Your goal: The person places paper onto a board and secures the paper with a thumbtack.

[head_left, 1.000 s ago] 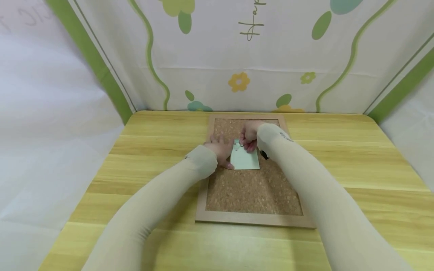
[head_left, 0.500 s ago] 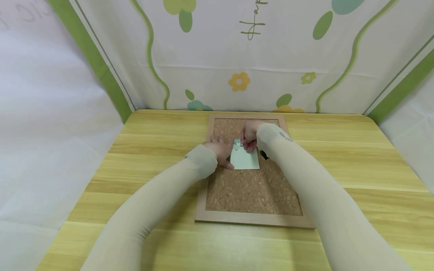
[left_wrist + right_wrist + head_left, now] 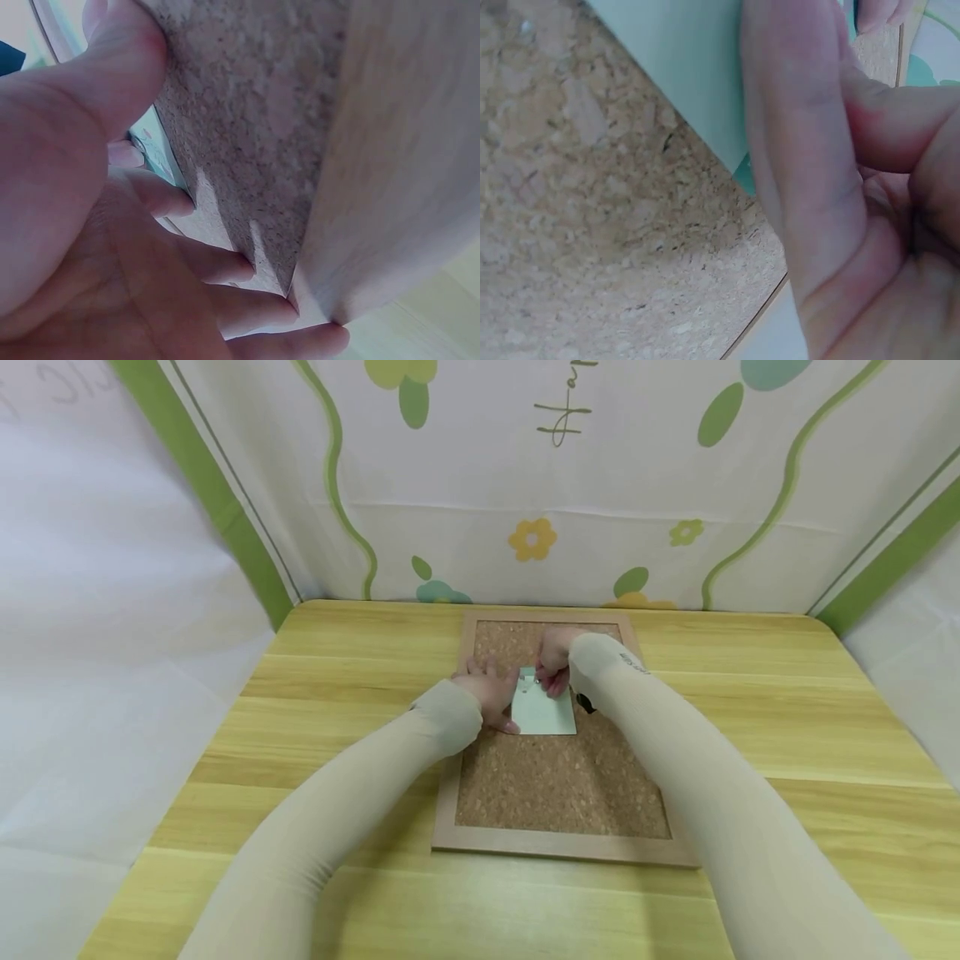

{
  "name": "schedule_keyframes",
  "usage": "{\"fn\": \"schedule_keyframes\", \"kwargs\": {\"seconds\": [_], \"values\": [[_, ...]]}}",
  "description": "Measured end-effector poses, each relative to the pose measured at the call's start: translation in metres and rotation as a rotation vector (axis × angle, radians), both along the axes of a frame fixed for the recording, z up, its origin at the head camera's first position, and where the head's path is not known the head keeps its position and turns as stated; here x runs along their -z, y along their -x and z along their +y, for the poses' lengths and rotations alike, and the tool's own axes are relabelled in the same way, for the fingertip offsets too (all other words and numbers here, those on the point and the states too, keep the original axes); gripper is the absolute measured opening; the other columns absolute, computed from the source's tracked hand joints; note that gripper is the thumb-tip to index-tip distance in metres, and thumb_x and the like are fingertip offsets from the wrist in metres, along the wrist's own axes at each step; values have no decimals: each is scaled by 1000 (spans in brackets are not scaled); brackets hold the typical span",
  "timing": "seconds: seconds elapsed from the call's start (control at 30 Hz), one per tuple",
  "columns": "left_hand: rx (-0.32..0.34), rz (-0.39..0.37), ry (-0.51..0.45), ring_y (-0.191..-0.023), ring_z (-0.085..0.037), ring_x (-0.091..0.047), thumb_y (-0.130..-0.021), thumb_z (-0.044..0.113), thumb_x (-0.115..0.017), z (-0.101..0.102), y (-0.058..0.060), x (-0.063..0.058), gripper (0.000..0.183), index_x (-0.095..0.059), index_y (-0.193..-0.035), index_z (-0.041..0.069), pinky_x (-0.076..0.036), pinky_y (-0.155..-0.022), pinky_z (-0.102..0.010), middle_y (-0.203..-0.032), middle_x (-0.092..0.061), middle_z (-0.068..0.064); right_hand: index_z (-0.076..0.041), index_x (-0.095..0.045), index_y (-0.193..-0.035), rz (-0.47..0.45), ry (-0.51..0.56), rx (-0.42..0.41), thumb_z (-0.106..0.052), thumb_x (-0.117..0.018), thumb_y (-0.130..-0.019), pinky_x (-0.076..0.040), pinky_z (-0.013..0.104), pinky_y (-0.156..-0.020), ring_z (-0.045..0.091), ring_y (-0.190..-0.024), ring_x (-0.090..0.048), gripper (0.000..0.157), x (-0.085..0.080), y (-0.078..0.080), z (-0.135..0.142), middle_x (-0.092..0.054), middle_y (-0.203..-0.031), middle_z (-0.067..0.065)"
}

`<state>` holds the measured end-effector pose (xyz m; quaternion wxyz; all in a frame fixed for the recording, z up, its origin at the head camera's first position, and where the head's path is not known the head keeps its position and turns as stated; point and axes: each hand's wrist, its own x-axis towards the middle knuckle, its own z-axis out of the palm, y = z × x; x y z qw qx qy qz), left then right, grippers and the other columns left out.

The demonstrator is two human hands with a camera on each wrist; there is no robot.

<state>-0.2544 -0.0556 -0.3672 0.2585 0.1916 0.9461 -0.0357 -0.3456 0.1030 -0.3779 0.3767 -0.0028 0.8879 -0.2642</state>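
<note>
A pale green paper card (image 3: 543, 714) lies on a cork board (image 3: 525, 777) with a light wooden frame. My left hand (image 3: 489, 693) rests spread along the card's left side, its thumb at the lower left corner. In the left wrist view the straight fingers (image 3: 255, 307) reach across the cork to the frame. Bent over the card's upper part, my right hand (image 3: 557, 662) pinches a small shiny pin (image 3: 537, 681), mostly hidden by the fingertips. The right wrist view shows the curled right fingers (image 3: 802, 142) against the card's corner.
The board lies on a yellow wood-grain table (image 3: 337, 677), near its back edge. A white curtain (image 3: 450, 468) with flower and leaf prints rises behind and at the sides. Something small and black (image 3: 585, 702) shows beside the right cuff.
Both hands stay where they were around the card. The right fingertips have shifted only slightly at the pin, and the head view has drifted a little.
</note>
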Motion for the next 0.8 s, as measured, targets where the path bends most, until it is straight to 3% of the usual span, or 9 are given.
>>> {"fn": "schedule_keyframes", "kwargs": {"seconds": [0.43, 0.8], "values": [[1, -8, -13, -145, -52, -1, -86, 58, -61, -2, -2, -2, 102, -3, -161, 20, -25, -111, -60, -162, 4, -25, 4, -67, -100, 10, -37, -24, -6, -58, -100, -56, 27, -63, 15, -60, -69, 12, -5, -3, -1, -70, -82, 15], [-20, -3, -14, -145, -51, 0, -85, 57, -63, -1, -2, -1, 103, -4, -161, 20, -24, -111, -60, -162, 4, -25, 3, -70, -97, 42, -101, 13, -6, -59, -99, -54, 23, -61, 13, -59, -66, 14, -17, -16, -7, -68, -77, 12]]}}
